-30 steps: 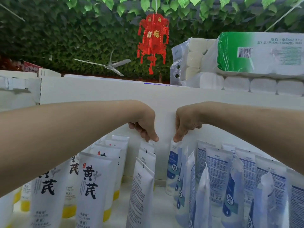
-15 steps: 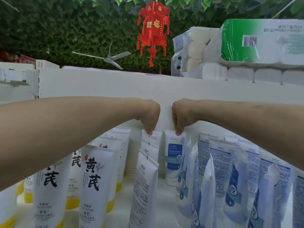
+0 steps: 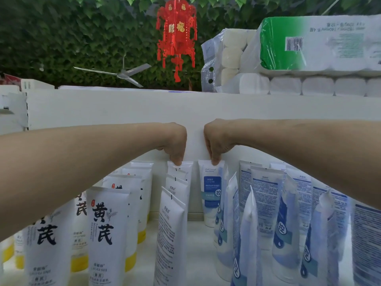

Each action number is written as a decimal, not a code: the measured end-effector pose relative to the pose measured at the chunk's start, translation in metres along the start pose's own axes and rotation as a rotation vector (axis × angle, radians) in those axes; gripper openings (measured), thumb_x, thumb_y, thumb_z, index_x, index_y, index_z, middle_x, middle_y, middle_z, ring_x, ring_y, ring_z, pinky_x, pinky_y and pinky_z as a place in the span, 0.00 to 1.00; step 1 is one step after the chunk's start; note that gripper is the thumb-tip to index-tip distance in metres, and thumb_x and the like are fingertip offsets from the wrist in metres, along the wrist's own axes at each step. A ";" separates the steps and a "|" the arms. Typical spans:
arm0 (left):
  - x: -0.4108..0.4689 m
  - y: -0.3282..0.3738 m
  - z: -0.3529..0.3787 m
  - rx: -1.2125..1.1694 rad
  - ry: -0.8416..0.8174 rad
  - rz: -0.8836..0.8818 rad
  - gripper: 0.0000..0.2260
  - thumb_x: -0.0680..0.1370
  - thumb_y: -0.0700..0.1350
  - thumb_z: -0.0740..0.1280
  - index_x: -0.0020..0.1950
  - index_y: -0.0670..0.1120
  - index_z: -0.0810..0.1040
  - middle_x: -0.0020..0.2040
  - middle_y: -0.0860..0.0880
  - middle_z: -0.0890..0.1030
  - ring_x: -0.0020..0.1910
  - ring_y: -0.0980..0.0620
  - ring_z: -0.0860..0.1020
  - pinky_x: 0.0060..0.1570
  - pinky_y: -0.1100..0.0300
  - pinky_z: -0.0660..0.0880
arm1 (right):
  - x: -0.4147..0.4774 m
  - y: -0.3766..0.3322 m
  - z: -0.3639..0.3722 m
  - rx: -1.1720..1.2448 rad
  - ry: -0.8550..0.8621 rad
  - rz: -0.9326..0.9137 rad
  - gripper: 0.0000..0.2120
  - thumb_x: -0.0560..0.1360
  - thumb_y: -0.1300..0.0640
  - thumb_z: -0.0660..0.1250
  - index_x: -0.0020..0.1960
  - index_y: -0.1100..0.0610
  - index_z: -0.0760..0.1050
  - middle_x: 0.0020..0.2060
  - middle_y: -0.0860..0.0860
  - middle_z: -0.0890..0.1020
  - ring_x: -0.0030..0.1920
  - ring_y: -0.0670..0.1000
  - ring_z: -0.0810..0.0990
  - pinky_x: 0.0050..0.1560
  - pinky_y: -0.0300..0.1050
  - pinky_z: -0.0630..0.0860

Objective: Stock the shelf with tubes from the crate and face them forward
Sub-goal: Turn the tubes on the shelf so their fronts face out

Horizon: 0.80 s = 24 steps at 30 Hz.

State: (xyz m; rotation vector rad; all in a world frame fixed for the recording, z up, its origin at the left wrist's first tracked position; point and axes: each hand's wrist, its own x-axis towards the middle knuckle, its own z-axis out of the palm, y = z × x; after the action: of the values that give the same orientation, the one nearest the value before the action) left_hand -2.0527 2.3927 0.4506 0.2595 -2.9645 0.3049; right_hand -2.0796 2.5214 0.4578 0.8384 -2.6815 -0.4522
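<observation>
Shelf [image 3: 199,248] looked mostly stocked; yellow rows [image 3: 105,230] on the left faced front, but plenty of the blue rows [image 3: 266,199] on the right stood sideways or backwards, so I'd say facing was what's left; crate wasn't in shot. At the back wall your left hand [image 3: 175,143] pinched the top of a white tube [image 3: 181,170], fingers curled down; your right hand [image 3: 216,141] pinched a blue tube [image 3: 212,188] the same way, label forward.
</observation>
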 end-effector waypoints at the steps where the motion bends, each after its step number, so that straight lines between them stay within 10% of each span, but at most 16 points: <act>1: 0.000 0.000 0.000 0.002 0.006 0.004 0.16 0.72 0.49 0.75 0.56 0.44 0.83 0.56 0.46 0.83 0.57 0.45 0.80 0.58 0.55 0.76 | 0.000 0.000 0.000 -0.007 0.006 -0.001 0.24 0.72 0.47 0.75 0.63 0.58 0.78 0.58 0.53 0.82 0.54 0.52 0.79 0.54 0.41 0.72; 24: 0.008 -0.003 0.001 -0.122 -0.059 -0.042 0.16 0.71 0.48 0.76 0.57 0.44 0.83 0.57 0.44 0.82 0.58 0.43 0.79 0.51 0.55 0.77 | 0.019 0.005 0.002 0.042 -0.103 -0.018 0.25 0.72 0.49 0.75 0.64 0.60 0.78 0.60 0.54 0.82 0.58 0.56 0.80 0.63 0.50 0.76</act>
State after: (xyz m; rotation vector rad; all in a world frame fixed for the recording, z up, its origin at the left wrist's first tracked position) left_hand -2.0605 2.3883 0.4512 0.3206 -3.0159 0.1119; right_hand -2.0975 2.5147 0.4609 0.8742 -2.7886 -0.4567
